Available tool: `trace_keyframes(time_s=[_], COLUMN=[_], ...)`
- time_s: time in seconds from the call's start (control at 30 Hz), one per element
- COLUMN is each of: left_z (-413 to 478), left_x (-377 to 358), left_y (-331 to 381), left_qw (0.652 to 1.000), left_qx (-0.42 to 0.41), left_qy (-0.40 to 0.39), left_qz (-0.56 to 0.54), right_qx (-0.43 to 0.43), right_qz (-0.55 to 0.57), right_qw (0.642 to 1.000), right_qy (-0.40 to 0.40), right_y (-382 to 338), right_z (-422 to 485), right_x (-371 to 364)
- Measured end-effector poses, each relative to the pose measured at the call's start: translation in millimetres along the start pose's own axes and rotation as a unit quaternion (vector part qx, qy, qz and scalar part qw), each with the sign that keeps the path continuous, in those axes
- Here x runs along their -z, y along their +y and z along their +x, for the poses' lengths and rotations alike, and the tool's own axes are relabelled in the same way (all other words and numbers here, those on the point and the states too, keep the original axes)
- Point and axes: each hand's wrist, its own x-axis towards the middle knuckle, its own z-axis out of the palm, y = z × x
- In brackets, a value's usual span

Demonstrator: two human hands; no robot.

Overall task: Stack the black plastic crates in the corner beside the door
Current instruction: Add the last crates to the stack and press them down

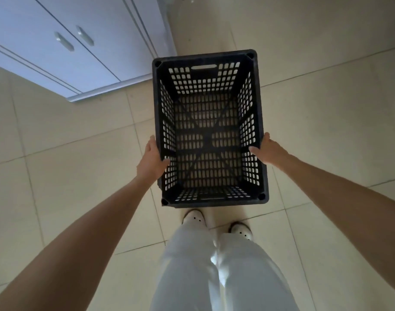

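In the head view we look almost straight down into one empty black crate [208, 129], its open top toward us and its long axis running away from our body, the near short wall just ahead of our white shoes [216, 223] and the far short wall, with its handle slot, close to the front corner of a white cabinet [64, 48]. The crate sits between our two hands, neither nearer than the other: the left hand [152, 158] clasps the left long wall and the right hand [269, 151] the right long wall, both toward the near half of those walls. Each hand is closed on the rim, thumb hooked inside against the lattice and the other fingers hidden down the outer face, so we grip the crate on opposite sides. We cannot tell whether its base rests on the tiled floor [326, 113] or hangs just above it. Neither the door, the corner nor any other crate shows here, so we judge the carry comes next, and it will turn on keeping the long walls level between our hands.
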Motion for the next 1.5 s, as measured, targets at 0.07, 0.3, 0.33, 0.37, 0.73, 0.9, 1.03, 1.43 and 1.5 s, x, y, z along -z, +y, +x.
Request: trace_keyframes(time_s=[0.07,0.3,0.33,0.37,0.73,0.9,1.03,1.43,1.5], left_z=[25,61,59,57,-14,-70,-107,-204,-220], left_x=[-20,-52,-49,-46,68,143,203,341,359], left_y=[-9,-19,-19,-19,84,159,217,384,411], left_qw=[0.999,0.977,0.978,0.980,0.988,0.982,0.972,0.905,0.896], left_qx=[0.020,0.012,0.002,-0.008,-0.104,-0.177,-0.232,-0.382,-0.398], left_qy=[0.021,0.121,0.115,0.108,0.053,0.038,0.024,0.102,0.130], left_qz=[-0.041,-0.173,-0.171,-0.166,-0.101,-0.043,0.007,0.158,0.149], right_qx=[-0.001,0.048,0.043,0.035,-0.036,-0.057,-0.073,-0.106,-0.096], right_qz=[0.120,0.383,0.399,0.414,0.483,0.505,0.518,0.584,0.584], right_qw=[0.992,0.908,0.901,0.895,0.854,0.832,0.815,0.744,0.739], right_qy=[0.029,0.161,0.162,0.161,0.189,0.224,0.249,0.307,0.322], right_y=[6,11,11,12,21,27,31,49,55], right_z=[28,64,61,56,-82,-169,-228,-390,-418], right_x=[-18,-45,-45,-45,44,120,177,314,339])
